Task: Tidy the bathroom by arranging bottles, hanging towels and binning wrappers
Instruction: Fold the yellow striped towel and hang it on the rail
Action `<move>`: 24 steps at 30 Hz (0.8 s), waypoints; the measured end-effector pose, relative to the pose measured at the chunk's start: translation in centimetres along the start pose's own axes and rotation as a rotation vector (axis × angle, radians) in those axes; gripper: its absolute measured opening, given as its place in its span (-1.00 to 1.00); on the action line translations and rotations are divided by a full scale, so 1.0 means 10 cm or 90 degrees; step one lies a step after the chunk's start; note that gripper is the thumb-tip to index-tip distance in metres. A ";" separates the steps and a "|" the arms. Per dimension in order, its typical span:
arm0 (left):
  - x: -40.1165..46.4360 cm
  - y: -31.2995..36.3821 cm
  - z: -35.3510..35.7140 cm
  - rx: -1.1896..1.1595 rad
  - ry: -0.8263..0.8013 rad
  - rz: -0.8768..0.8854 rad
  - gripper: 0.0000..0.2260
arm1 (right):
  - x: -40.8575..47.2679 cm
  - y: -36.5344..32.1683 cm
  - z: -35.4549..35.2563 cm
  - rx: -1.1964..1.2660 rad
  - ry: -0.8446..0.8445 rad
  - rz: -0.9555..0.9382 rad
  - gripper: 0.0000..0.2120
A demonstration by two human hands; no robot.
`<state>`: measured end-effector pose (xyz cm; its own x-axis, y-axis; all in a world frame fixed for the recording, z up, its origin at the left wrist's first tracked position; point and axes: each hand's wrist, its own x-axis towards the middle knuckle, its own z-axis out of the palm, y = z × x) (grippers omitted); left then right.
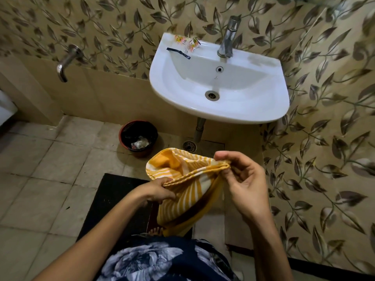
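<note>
Hands (203, 183) pinching towel (182, 189) edge

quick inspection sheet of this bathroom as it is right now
surface: white ceramic basin on the wall, bowl bare
job's things: yellow-and-white striped towel held up in front of the person; small printed wrappers and a dark torn strip on the basin's back ledge
clutter: scraps inside the round red bin on the floor
grippers: left hand and right hand each pinch the towel's top edge
cables: nothing seen
surroundings: leaf-patterned wall tiles, chrome tap, black floor mat
</note>
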<state>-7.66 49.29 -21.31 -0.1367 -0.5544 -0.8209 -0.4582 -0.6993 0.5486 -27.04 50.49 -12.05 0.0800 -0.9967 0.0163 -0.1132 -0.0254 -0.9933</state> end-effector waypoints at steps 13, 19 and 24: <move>0.07 -0.14 -0.39 -0.029 0.217 -0.036 -0.59 | 0.07 0.04 -0.48 -0.062 0.170 -0.074 -0.56; -0.08 -0.07 -0.50 -0.074 0.365 -0.047 -0.28 | 0.06 0.26 -0.52 -0.076 0.222 -0.037 -0.56; -0.24 0.01 -0.40 -0.038 0.471 0.030 0.03 | 0.07 0.34 -0.49 -0.090 0.268 -0.035 -0.52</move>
<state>-3.89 48.72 -18.66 0.4812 -0.7289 -0.4869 -0.4155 -0.6788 0.6055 -32.24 49.30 -14.88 -0.3169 -0.9375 0.1438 -0.2573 -0.0609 -0.9644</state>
